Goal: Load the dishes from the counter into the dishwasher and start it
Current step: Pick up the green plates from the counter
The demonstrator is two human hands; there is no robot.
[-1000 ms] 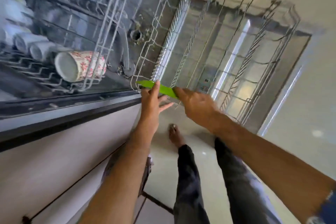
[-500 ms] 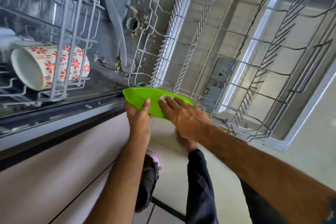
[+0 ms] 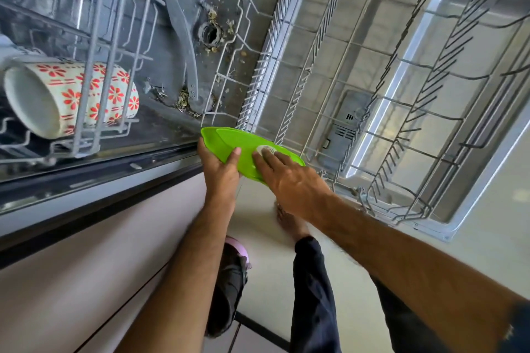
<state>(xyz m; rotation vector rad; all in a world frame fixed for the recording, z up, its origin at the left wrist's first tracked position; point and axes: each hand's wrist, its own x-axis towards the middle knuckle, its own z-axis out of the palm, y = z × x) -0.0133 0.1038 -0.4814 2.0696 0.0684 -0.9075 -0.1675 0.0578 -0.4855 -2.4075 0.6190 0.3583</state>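
Note:
A bright green plate (image 3: 242, 142) is held tilted at the near corner of the pulled-out lower rack (image 3: 381, 112) of the open dishwasher. My left hand (image 3: 219, 169) grips the plate's left rim, thumb on its top face. My right hand (image 3: 289, 178) lies on the plate's right part with fingers spread flat over a pale sticker there. A white mug with red flowers (image 3: 66, 97) lies on its side in the upper rack (image 3: 94, 71) at the left.
The lower rack's wire tines hold nothing that I can see. Food scraps lie around the drain (image 3: 210, 34) and spray arm (image 3: 180, 34) on the tub floor. The open door (image 3: 473, 186) stretches right. A pale cabinet front (image 3: 86, 266) is below left; my legs stand on the floor.
The plate has tipped from edge-on to showing its face, and my right hand moved from its edge onto its surface. The view closed in on the rack.

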